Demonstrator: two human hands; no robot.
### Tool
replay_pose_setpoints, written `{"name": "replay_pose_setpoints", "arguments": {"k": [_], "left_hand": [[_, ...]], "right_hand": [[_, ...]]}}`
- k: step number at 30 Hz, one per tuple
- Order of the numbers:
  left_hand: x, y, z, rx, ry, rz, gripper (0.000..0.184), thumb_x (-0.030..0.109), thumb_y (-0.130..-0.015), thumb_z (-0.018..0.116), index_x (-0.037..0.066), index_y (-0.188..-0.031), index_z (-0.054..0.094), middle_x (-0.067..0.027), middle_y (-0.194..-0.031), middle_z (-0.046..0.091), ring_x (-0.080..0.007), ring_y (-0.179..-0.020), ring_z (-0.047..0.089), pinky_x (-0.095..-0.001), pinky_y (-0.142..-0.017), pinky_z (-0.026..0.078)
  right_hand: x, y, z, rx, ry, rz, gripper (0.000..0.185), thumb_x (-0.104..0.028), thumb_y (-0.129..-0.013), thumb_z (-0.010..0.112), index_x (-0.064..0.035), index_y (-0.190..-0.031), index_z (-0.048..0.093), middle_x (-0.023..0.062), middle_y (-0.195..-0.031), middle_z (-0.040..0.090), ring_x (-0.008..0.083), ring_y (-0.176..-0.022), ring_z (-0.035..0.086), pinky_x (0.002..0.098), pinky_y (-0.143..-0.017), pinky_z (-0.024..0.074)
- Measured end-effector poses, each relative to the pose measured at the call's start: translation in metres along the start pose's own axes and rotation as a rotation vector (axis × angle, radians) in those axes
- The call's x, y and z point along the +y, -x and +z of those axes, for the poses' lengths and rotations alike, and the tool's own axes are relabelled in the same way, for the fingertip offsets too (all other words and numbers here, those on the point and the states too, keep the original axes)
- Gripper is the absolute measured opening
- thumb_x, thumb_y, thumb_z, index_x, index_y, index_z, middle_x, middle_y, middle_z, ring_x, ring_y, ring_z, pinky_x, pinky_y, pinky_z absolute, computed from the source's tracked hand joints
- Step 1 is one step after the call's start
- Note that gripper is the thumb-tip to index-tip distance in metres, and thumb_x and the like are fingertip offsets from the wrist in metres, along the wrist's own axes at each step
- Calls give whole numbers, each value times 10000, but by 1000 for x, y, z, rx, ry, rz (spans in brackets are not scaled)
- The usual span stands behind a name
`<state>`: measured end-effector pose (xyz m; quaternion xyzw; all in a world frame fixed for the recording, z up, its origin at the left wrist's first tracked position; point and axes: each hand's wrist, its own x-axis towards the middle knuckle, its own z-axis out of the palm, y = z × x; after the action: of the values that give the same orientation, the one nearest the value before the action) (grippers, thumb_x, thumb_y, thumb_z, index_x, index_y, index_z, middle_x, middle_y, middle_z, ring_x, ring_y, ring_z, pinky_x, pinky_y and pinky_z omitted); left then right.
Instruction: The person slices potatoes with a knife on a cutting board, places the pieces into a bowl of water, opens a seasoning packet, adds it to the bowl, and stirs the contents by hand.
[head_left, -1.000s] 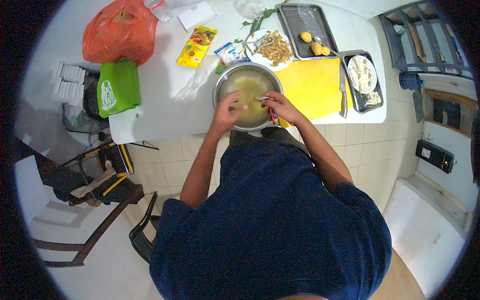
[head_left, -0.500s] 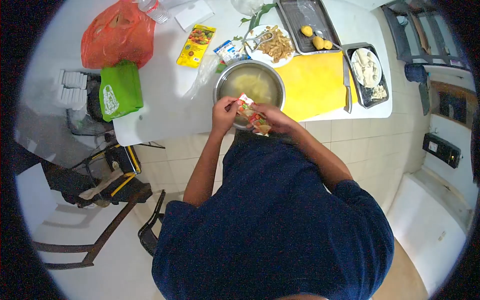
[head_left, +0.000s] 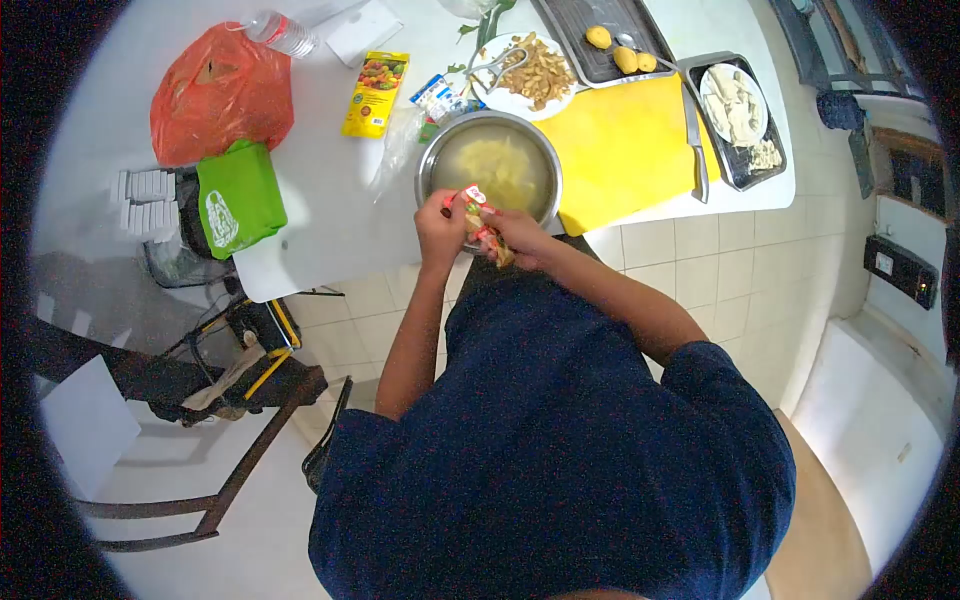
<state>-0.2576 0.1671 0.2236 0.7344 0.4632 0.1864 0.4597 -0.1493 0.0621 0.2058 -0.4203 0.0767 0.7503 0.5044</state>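
My left hand [head_left: 441, 230] pinches the upper end of a small red, white and green printed packet [head_left: 477, 208]. Lower down, my right hand [head_left: 519, 239] is closed around the same packet, which is crumpled and partly hidden by the fingers. Both hands are over the near rim of a round metal bowl [head_left: 555, 172]. Pale yellow cut pieces [head_left: 493, 168] lie in liquid inside this bowl. I cannot tell whether the packet is torn open.
Right of the bowl lie a yellow cutting board [head_left: 625, 145] and a knife [head_left: 695, 145]. Behind are a plate of peelings [head_left: 540, 82] and a dark tray [head_left: 590, 68] with yellow potatoes. A yellow packet [head_left: 377, 95], red bag [head_left: 225, 95] and green bag [head_left: 240, 200] sit left.
The packet looks more bunched up between my hands, which stay on it. The whole view has turned slightly, so the table's items appear shifted.
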Motion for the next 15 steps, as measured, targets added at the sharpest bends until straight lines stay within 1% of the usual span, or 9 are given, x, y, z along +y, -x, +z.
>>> {"name": "replay_pose_setpoints", "arguments": {"k": [3, 5, 6, 8, 9, 12, 15], "left_hand": [[1, 0, 0, 13, 21, 28, 203, 190, -881, 641, -11, -854, 661, -93, -695, 662, -126, -614, 618, -293, -549, 479], [-2, -2, 4, 49, 29, 60, 163, 144, -868, 645, -17, -853, 665, -88, -696, 660, -115, -601, 608, -280, -547, 480], [-5, -1, 5, 66, 31, 74, 143, 121, -862, 646, -19, -853, 667, -85, -696, 659, -110, -595, 604, -273, -547, 480], [-8, -2, 7, 61, 53, 45, 165, 158, -878, 644, -3, -862, 675, -63, -687, 653, -99, -582, 586, -268, -537, 467], [-7, -2, 7, 58, 66, 28, 177, 176, -886, 643, 5, -867, 679, -53, -683, 650, -93, -576, 577, -265, -532, 461], [-4, -3, 9, 111, 72, 85, 156, 164, -883, 646, 13, -879, 684, -34, -683, 641, -73, -565, 556, -248, -519, 446], [-1, -5, 9, 105, 109, 58, 152, 163, -876, 656, 13, -880, 685, -34, -687, 639, -76, -573, 560, -245, -522, 446]], "right_hand": [[1, 1, -1, 4, 7, -14, 286, -292, -1007, 425, -47, -1120, 519, 93, -813, 646, 114, -542, 569, 238, -444, 482], [5, -3, -5, -34, -4, 5, 279, -290, -1006, 431, -48, -1108, 523, 89, -806, 646, 110, -544, 571, 234, -445, 481], [4, -1, -3, -18, 6, -13, 273, -287, -1005, 435, -49, -1103, 525, 86, -801, 646, 108, -545, 573, 233, -443, 480], [-6, 1, -2, 14, 33, -61, 260, -280, -1002, 444, -51, -1094, 529, 81, -792, 646, 104, -546, 576, 231, -441, 478], [-6, -1, -3, 17, 40, -49, 256, -276, -1001, 447, -53, -1093, 530, 79, -788, 645, 102, -547, 577, 230, -440, 477], [-6, -2, -2, 29, 47, -23, 246, -267, -997, 455, -56, -1096, 531, 75, -780, 644, 100, -549, 579, 229, -439, 476], [-12, 2, 1, 42, 32, -27, 245, -265, -994, 462, -57, -1104, 531, 72, -778, 641, 100, -548, 578, 228, -441, 475]]}}
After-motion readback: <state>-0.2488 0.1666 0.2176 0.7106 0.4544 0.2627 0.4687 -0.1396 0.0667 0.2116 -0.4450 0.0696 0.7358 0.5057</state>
